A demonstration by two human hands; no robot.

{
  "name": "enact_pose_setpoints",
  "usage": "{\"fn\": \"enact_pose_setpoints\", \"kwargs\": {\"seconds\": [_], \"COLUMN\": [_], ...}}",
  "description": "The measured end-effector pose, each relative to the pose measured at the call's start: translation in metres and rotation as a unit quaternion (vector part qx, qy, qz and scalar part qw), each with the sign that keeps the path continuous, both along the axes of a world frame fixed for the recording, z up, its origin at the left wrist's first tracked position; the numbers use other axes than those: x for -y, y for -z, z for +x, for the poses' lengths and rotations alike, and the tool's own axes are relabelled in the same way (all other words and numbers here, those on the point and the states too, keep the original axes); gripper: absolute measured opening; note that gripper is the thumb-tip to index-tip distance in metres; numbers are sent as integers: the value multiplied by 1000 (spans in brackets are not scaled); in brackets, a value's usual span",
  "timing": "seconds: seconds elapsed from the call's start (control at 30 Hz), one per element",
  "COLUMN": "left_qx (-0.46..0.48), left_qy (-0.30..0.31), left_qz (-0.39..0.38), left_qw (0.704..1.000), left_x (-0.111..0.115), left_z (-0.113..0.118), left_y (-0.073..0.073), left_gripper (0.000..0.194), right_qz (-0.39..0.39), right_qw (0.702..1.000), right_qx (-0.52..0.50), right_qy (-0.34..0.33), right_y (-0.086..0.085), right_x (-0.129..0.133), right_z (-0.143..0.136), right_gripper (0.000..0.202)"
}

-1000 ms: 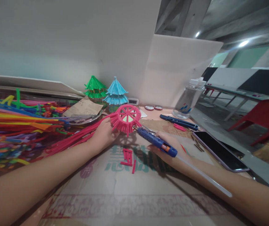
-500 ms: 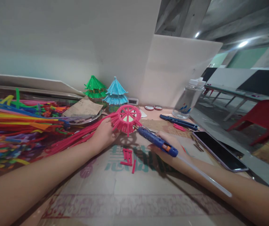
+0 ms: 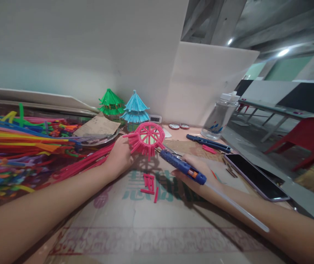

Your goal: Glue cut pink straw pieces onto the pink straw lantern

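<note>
My left hand (image 3: 121,156) is closed on the left edge of a pink pipe-cleaner wheel (image 3: 148,135), a spoked ring with short strips fanning down around its rim. In my right hand (image 3: 192,168) is a blue hot glue gun (image 3: 183,167), with a clear glue stick (image 3: 239,209) jutting from its back. The gun's nozzle points at the wheel's lower right rim, touching or very near it. Several short pink pipe-cleaner pieces (image 3: 148,183) lie on the cardboard below the wheel. Fingertips of my left hand are partly hidden by the wheel.
Bundles of coloured pipe cleaners (image 3: 22,146) fill the left side. Behind stand a green pagoda-shaped model (image 3: 111,102) and a blue one (image 3: 135,106). To the right are a utility knife (image 3: 209,143), a phone (image 3: 255,176) and a water bottle (image 3: 220,115).
The wheel has turned slightly in my left hand, and strips now stick out at its left. The glue gun has shifted a little left and down.
</note>
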State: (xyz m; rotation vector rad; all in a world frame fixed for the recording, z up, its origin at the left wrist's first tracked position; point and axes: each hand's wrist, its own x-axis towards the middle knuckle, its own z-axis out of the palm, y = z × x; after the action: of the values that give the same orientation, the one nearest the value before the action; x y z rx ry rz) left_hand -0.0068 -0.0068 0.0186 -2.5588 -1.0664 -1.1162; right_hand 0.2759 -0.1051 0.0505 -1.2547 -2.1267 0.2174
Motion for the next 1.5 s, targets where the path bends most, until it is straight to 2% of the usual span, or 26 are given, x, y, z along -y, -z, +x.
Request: {"fn": "enact_pose_setpoints", "kwargs": {"seconds": [0.2, 0.4, 0.77, 0.97, 1.2, 1.5], "left_qx": [18, 34, 29, 30, 8, -3], "left_qy": [25, 38, 27, 30, 13, -23], "left_qz": [36, 40, 7, -4, -4, -1], "left_qw": [999, 998, 999, 999, 1000, 1000], "left_x": [-6, -4, -7, -6, -4, -5], "left_z": [-1, 1, -2, -1, -2, -1], "left_y": [4, 2, 9, 7, 5, 9], "left_gripper": [14, 12, 15, 14, 12, 21], "right_qz": [7, 9, 17, 18, -2, -16], "right_qw": [1000, 1000, 1000, 1000, 1000, 999], "right_qx": [12, 2, 8, 17, 30, 32], "right_qy": [2, -5, 9, 15, 6, 9], "right_y": [1, 8, 13, 12, 0, 3], "right_x": [0, -4, -5, -6, 0, -1], "right_z": [1, 4, 6, 6, 2, 4], "right_gripper": [24, 21, 19, 20, 25, 22]}}
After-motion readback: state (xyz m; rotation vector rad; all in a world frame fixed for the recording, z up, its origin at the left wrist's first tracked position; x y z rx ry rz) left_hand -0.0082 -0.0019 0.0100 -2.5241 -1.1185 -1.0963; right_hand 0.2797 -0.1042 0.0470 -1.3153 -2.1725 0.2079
